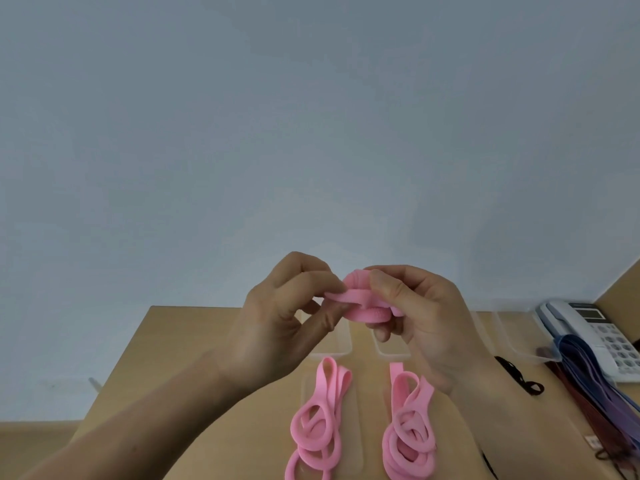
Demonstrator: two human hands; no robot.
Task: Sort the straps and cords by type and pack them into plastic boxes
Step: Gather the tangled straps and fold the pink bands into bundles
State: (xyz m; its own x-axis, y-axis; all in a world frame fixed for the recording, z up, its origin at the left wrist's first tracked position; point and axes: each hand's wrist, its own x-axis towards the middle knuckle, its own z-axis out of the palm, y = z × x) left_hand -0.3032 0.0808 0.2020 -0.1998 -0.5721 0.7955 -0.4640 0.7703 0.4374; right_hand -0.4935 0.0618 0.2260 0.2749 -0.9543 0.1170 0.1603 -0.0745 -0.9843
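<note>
Strap-winding is going on above the desk (194,341): both hands are pinching one pink strap (360,304) between them. The left hand (277,317) is nipping a flat end between thumb and forefinger, with its other fingers curling loosely beneath. The right hand (426,323) is gripping the gathered loops, thumb on top and fingers curled under. Judging by that split, one hand is anchoring the bundle while the other is feeding or tucking the loose end, so the strap is becoming a compact coil that should fit a box.

Below the hands, nearer the person, two more pink straps are lying side by side, the left coil (318,420) and the right coil (408,434). Each seems to be resting on a clear flat piece, perhaps a lid, though I cannot tell. Directly under the hands two clear boxes (334,342) are sitting, partly hidden by the fingers. They are probably waiting to take the pink ones.

Out to the side of the right hand a third clear box (512,327) is standing near a black cord (519,375). Beyond it a bunch of purple and blue straps (588,372) is draping across the front of a white telephone (595,327), with maroon straps (568,389) running alongside. Keeping these darker ones apart from the pink looks like the sorting by type.
</note>
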